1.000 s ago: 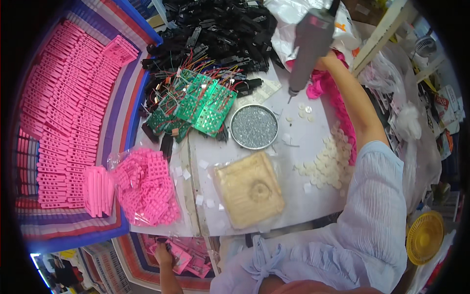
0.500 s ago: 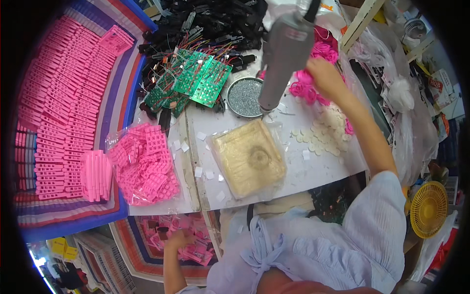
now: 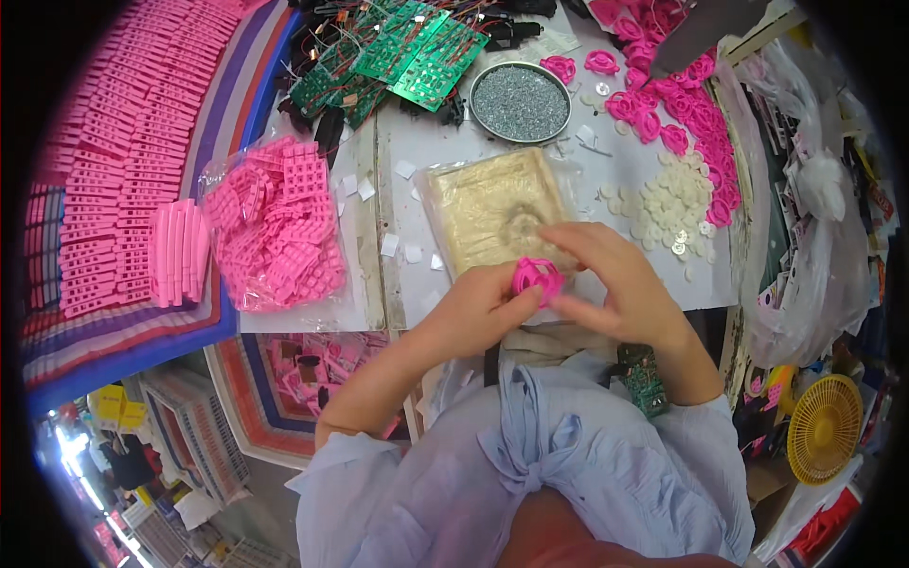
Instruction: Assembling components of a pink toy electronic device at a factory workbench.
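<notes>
Above the front edge of the worktable, my left hand [image 3: 478, 308] pinches a bright pink ring-shaped plastic part [image 3: 537, 279] between thumb and fingers. My right hand [image 3: 620, 284] is close on the other side of that part, its fingers and thumb apart and slightly blurred; whether it touches the part is hard to see. Just beyond both hands lies a yellowish square pad [image 3: 492, 194] in clear plastic, with a dark round worn mark. A round dish of small grey metal pieces [image 3: 521, 102] stands behind the pad.
Pink ring parts [image 3: 710, 133] pile at the right, beside white discs [image 3: 674, 201]. A dark hanging tool [image 3: 705, 38] reaches in overhead. Green circuit boards [image 3: 417, 52] with wires lie at the back. Left are a bag of pink keypads [image 3: 275, 227] and a striped bin [image 3: 213, 161] of pink casings.
My right hand has come back from the pink pile to the front middle. My left hand has risen from the lower bin and now holds a pink ring part. The view has shifted.
</notes>
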`<act>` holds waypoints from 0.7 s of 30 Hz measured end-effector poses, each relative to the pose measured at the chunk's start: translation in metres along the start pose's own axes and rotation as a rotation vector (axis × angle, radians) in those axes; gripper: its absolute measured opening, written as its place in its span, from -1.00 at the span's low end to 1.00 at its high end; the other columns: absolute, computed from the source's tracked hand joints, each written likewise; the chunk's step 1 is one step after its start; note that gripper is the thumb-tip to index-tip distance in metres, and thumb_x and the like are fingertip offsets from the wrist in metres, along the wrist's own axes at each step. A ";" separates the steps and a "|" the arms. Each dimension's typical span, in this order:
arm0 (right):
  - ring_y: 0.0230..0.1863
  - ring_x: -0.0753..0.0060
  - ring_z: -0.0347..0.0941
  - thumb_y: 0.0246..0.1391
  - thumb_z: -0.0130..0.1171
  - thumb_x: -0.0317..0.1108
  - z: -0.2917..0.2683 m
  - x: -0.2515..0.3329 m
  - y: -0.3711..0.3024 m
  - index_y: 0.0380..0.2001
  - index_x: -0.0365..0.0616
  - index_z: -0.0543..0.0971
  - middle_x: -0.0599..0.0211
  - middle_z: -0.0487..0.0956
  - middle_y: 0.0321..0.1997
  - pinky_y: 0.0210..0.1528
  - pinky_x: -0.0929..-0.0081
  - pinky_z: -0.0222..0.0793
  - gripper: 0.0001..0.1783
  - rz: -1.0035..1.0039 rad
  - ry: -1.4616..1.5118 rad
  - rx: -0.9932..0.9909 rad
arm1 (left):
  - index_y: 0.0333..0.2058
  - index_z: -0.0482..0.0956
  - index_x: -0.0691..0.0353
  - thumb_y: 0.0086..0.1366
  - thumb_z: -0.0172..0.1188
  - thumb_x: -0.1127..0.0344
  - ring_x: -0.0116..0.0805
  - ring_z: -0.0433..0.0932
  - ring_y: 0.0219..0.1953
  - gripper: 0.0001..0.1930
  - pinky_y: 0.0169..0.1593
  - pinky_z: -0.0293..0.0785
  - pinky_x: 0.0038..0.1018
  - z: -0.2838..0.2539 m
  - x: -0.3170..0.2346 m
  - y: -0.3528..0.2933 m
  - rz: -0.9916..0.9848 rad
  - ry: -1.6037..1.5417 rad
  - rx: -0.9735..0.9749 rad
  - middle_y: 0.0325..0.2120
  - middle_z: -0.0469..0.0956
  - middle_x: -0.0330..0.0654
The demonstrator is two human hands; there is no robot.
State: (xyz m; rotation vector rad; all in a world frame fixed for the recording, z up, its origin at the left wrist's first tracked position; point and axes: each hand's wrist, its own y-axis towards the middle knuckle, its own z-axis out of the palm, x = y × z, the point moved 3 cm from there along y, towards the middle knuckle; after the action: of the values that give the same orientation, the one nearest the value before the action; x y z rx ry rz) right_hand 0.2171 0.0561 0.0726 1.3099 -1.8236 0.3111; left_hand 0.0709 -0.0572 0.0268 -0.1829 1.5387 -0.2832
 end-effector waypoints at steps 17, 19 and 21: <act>-0.26 0.10 0.50 -0.12 0.27 -0.37 0.048 -0.085 0.047 -0.41 -0.07 0.59 0.28 0.57 -0.41 -0.23 0.22 0.46 -0.87 -0.108 -0.548 0.113 | 0.08 0.49 0.30 0.03 0.41 0.06 -0.01 0.37 0.21 -0.33 0.26 0.22 -0.07 -0.004 0.042 0.008 0.414 1.087 -0.280 0.09 0.48 0.01; -0.26 0.07 0.50 -0.09 0.31 -0.40 0.041 -0.076 0.050 -0.34 -0.10 0.61 0.23 0.60 -0.37 -0.22 0.20 0.45 -0.83 -0.077 -0.474 0.125 | 0.18 0.42 0.28 0.06 0.42 0.07 0.01 0.30 0.28 -0.26 0.28 0.22 -0.06 -0.010 0.035 0.007 0.313 1.165 -0.085 0.19 0.39 0.05; -0.30 0.09 0.49 -0.04 0.34 -0.44 0.034 -0.065 0.054 -0.28 -0.15 0.60 0.22 0.57 -0.40 -0.24 0.22 0.41 -0.80 0.051 -0.322 0.167 | 0.18 0.41 0.27 0.11 0.40 0.08 0.03 0.32 0.26 -0.29 0.28 0.25 -0.06 -0.041 0.022 -0.011 0.526 0.935 -0.125 0.19 0.39 0.05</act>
State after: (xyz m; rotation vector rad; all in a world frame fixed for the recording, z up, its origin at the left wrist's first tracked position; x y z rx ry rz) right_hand 0.1603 0.1002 0.0179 1.4980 -2.1402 0.2982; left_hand 0.0289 -0.0716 0.0084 0.3083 2.4553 0.1895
